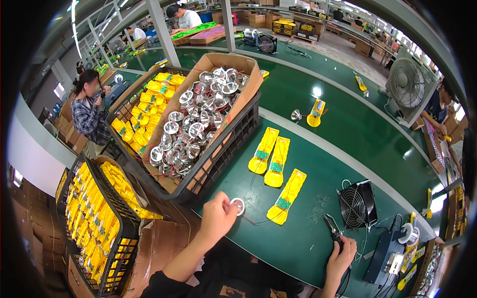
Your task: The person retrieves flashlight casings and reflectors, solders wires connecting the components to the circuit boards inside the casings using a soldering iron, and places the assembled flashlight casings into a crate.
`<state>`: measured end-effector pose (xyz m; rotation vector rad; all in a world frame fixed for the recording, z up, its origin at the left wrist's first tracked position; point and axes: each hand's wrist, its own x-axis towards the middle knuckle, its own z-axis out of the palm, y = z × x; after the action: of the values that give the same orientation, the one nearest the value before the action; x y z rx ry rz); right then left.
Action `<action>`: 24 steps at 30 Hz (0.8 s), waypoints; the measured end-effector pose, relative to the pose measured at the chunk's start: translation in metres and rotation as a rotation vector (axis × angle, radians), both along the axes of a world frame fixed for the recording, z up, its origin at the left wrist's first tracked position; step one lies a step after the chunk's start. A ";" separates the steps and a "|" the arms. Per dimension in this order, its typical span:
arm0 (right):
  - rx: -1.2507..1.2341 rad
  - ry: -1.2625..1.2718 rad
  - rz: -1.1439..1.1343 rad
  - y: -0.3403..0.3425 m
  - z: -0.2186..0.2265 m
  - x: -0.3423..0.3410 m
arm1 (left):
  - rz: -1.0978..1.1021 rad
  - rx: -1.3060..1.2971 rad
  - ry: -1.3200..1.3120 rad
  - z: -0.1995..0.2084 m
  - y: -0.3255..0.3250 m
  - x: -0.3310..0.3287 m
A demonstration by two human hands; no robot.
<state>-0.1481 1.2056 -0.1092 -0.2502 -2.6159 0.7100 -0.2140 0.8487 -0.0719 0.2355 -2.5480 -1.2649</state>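
Reflector, silvery: pinched in left hand over counter; right hand gripping soldering iron; three yellow casings (green boards in, no reflectors seated) lie near, a carton of loose reflectors remaining.

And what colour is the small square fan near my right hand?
The fan is black, seen best in the head view.

Grey posts line a glossy green belt, pale floor beyond, a strip light overhead.
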 end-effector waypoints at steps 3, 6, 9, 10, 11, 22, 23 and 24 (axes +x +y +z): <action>-0.021 -0.030 0.022 0.001 0.005 0.000 | 0.011 -0.093 -0.158 -0.007 0.008 0.011; -0.029 -0.040 0.039 0.002 0.010 0.000 | 0.041 -0.168 -0.219 0.001 0.009 0.020; -0.019 -0.028 0.047 0.001 0.013 -0.001 | -0.234 -0.394 0.196 0.011 -0.002 0.014; -0.020 -0.025 0.048 0.001 0.014 -0.001 | -0.414 -0.361 0.120 0.014 -0.010 0.009; -0.029 -0.030 0.046 0.001 0.014 -0.001 | -0.492 -0.384 0.107 0.014 -0.016 0.004; -0.072 0.042 -0.045 -0.005 0.025 0.002 | -0.676 -0.408 0.057 -0.006 -0.031 -0.023; -0.054 0.050 -0.038 -0.005 0.026 0.002 | -0.683 -0.415 0.063 -0.006 -0.030 -0.025; -0.051 0.050 -0.039 -0.006 0.028 0.002 | -0.689 -0.421 0.064 -0.006 -0.028 -0.027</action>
<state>-0.1465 1.2000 -0.0812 -0.2940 -2.5414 0.7608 -0.2407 0.8211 -0.0782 -0.8143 -2.8535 -0.8406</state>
